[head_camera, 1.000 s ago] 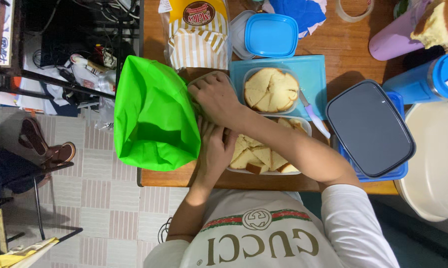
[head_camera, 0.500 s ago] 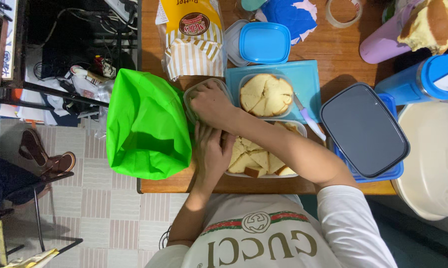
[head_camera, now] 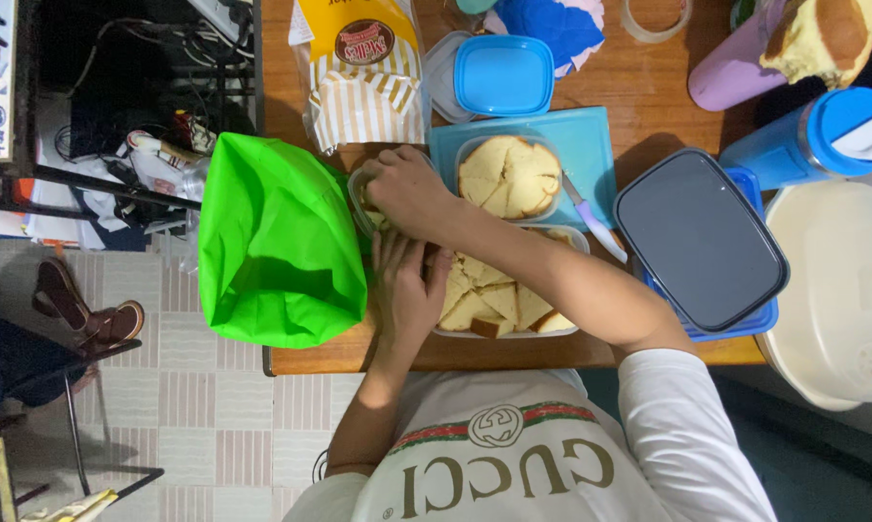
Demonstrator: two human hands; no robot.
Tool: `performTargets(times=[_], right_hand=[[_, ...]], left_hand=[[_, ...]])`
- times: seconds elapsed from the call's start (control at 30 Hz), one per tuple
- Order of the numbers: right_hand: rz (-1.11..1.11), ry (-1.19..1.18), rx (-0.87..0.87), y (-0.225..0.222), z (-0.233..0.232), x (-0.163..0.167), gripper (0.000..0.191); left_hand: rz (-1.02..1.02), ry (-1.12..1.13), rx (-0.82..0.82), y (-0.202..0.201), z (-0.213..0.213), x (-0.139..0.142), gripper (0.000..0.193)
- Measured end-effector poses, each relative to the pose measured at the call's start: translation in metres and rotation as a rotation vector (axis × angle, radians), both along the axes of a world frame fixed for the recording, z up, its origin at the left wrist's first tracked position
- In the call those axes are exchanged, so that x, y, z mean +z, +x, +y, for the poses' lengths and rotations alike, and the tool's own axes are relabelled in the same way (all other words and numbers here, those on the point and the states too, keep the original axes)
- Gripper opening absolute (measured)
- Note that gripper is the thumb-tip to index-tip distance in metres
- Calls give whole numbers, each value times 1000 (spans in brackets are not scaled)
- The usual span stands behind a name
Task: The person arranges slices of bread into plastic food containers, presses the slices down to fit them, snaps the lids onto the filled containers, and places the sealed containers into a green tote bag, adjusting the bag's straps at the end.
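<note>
Head view, looking straight down at a wooden tabletop [head_camera: 649,116].

Right hand [head_camera: 407,188], centre of frame: reaches across to a small clear container [head_camera: 359,193] just right of the green bag [head_camera: 276,246]. Fingers curled down into or onto it. Can't tell whether the grip is closed on anything; the fingertips are hidden.

Left hand [head_camera: 407,290], just below the right hand: flat, palm down, fingers spread, so open. It rests at the left edge of a clear tray of cut bread pieces [head_camera: 499,300] and partly under the right forearm.

Around them:
- Blue cutting board [head_camera: 600,135], centre top, with a clear round container of bread wedges [head_camera: 508,174] on it.
- Knife [head_camera: 591,217] at the board's lower right edge, pale handle.
- Bagged bread loaf [head_camera: 363,72], top centre left, yellow and striped.
- Blue-lidded tub [head_camera: 504,72] right of the loaf.
- Dark-lidded blue box [head_camera: 702,242], right of centre.
- Cream basin [head_camera: 832,290], far right.
- Blue jug [head_camera: 823,135], upper right; pink bottle [head_camera: 731,72] above it.
- Tape roll [head_camera: 656,19], top edge.
</note>
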State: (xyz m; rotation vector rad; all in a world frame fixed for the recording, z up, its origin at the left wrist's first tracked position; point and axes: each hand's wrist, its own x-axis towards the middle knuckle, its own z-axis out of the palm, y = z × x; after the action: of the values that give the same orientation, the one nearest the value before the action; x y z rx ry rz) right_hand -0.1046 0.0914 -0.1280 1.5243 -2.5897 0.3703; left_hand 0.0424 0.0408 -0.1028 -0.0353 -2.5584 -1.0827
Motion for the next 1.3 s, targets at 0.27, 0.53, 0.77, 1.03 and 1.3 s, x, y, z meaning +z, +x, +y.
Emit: performTargets(times=[0.27, 0.53, 0.77, 1.03, 1.3], right_hand=[[48, -8, 11, 0, 4, -8, 14], [-24, -224, 20, 18, 36, 32, 26], [-362, -286, -102, 50, 127, 92, 31], [-463, -434, -259, 59, 176, 103, 25], [-530, -439, -187, 64, 187, 89, 17]], left_hand=[[-2, 5, 4, 1, 1, -4, 34], [-25, -6, -11, 3, -3, -11, 45], [-18, 1, -59, 1, -6, -12, 45], [94, -7, -196, -29, -8, 12, 28], [140, -28, -421, -62, -3, 34, 10]])
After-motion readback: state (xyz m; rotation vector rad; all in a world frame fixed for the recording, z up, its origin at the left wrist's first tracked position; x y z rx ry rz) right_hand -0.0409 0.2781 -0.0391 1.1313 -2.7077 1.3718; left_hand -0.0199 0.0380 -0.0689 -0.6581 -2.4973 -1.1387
